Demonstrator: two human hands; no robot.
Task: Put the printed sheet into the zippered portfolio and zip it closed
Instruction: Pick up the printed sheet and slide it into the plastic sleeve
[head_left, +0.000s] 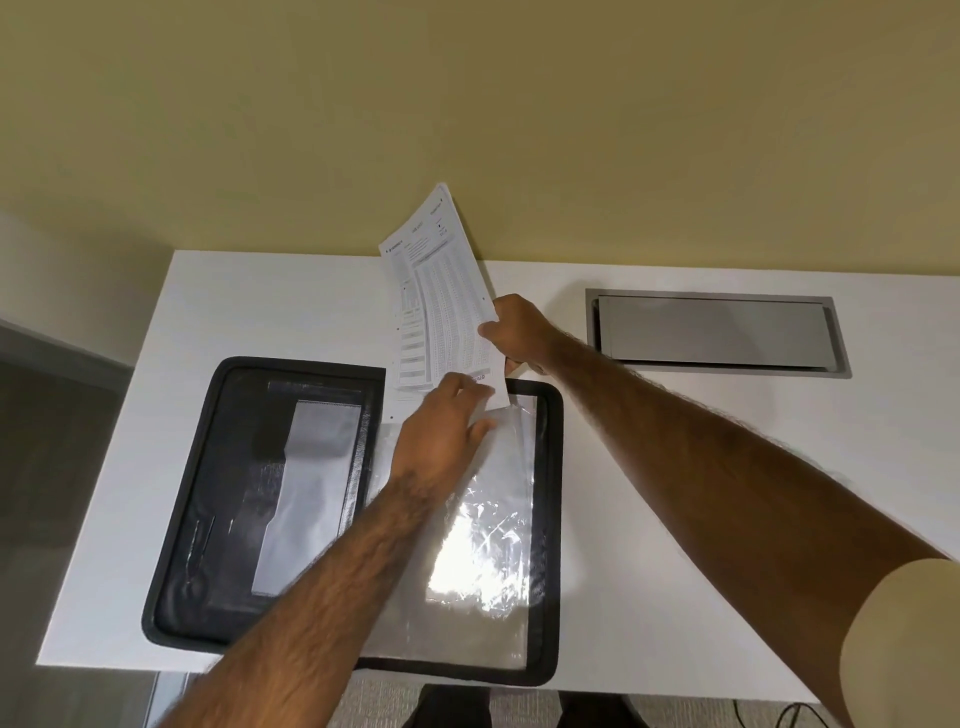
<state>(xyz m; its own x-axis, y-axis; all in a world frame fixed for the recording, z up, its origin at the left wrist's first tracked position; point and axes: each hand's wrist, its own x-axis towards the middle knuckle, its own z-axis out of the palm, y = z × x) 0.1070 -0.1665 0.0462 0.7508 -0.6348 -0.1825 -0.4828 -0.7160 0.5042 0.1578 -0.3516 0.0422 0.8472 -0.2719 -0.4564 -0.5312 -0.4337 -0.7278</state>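
A black zippered portfolio (208, 467) lies open flat on the white table (675, 493). Its right half carries a clear plastic sleeve (483, 545) that glares in the light. The printed sheet (441, 301) stands nearly upright above the sleeve's top edge, its lower end at the sleeve opening. My right hand (519, 332) pinches the sheet's right edge. Fingers of my left hand (441, 431) rest on the sheet's bottom corner and on the top of the sleeve; whether they grip either I cannot tell.
A grey metal cable hatch (717, 332) is set into the table at the back right. A beige wall (467, 104) rises behind the table. The portfolio's near edge overhangs the table's front edge. Dark cables (779, 714) lie on the floor below.
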